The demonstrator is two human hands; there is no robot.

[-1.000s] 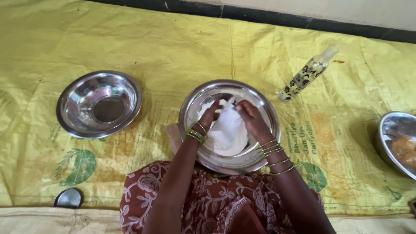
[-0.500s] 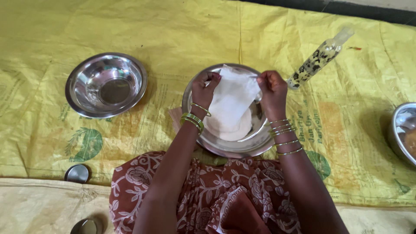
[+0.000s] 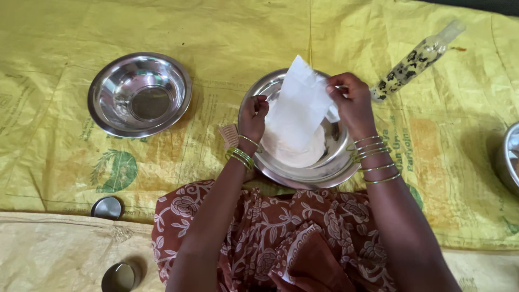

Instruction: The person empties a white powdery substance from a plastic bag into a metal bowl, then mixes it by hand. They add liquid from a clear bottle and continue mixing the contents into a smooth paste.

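Head view looked straight down on my two hands over a shiny round steel bowl point(image 3: 330, 167) that sat at the centre of the frame, on a yellow woven plastic sheet point(image 3: 227, 32). My right hand point(image 3: 354, 103), with thin green and gold bangles at the wrist, was closed in a pinch on the upper edge of a white, thin, limp plastic bag point(image 3: 297, 108), holding it up so that it hung tilted down into the bowl. My left hand point(image 3: 253, 114), also ringed with bangles, was curled nearly shut at the bag's left edge, by the bowl's left rim; I could not tell whether its fingertips actually gripped the bag. Below the bag's lower end a pale, off-white heap of flour point(image 3: 294, 154) lay in the bottom of the bowl, touching the bag.

In the upper left of the frame stood a second round steel bowl point(image 3: 139, 94), well apart from my hands. In the upper right lay a clear plastic rolling pin filled with dark and pale specks point(image 3: 413, 62), slanted, just beyond my right hand. At the right edge the rim of another steel dish point(image 3: 508, 157) showed. In the lower left two small round metal lids point(image 3: 107, 207) lay near the sheet's edge. My brown floral-printed cloth point(image 3: 270, 238) covered my lap at the bottom.
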